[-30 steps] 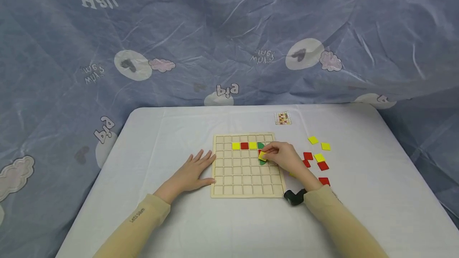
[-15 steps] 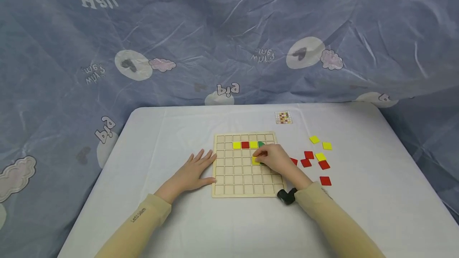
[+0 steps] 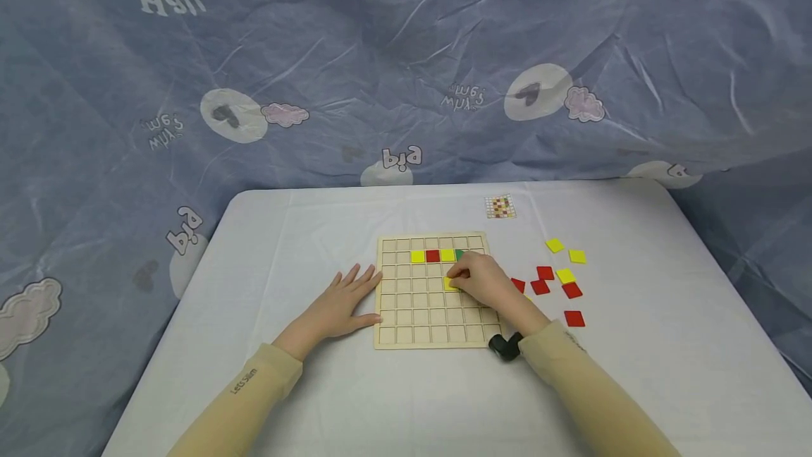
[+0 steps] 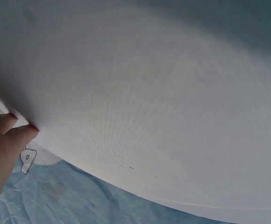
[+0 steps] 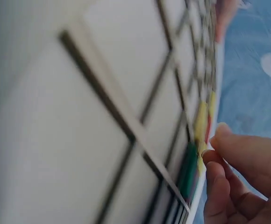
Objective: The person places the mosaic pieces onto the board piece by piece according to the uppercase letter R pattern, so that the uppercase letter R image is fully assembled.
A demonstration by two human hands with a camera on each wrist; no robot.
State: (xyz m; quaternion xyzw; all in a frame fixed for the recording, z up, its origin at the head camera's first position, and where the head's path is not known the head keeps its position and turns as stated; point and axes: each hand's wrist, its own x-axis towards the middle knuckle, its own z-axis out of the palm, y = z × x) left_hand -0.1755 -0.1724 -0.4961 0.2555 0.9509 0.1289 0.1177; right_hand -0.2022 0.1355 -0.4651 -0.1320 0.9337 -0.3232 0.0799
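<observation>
A pale wooden grid board (image 3: pixel 419 316) lies on the white table. My right hand (image 3: pixel 482 279) is over its right half, thumb and forefinger pinching a square yellow tile (image 3: pixel 450 285) at a cell of the third row. In the right wrist view the fingertips of the right hand (image 5: pixel 243 172) are close together near yellow tiles and a green piece (image 5: pixel 188 170). The upper row holds yellow tiles, a red tile (image 3: pixel 433 256) and a partly covered green piece (image 3: pixel 459 254). My left hand (image 3: pixel 336 307) rests spread along the board's left edge, fingertips and thumb touching it.
Loose red tiles (image 3: pixel 574 319) and yellow tiles (image 3: pixel 555 245) lie scattered right of the board. A small printed pattern card (image 3: pixel 500 206) is behind it. A black object (image 3: pixel 505 347) is at the right wrist, by the board's lower right corner.
The right hand has carried the yellow tile left and slightly down to the cell beside the lower green piece, which the hand now covers. The left hand has stayed in place.
</observation>
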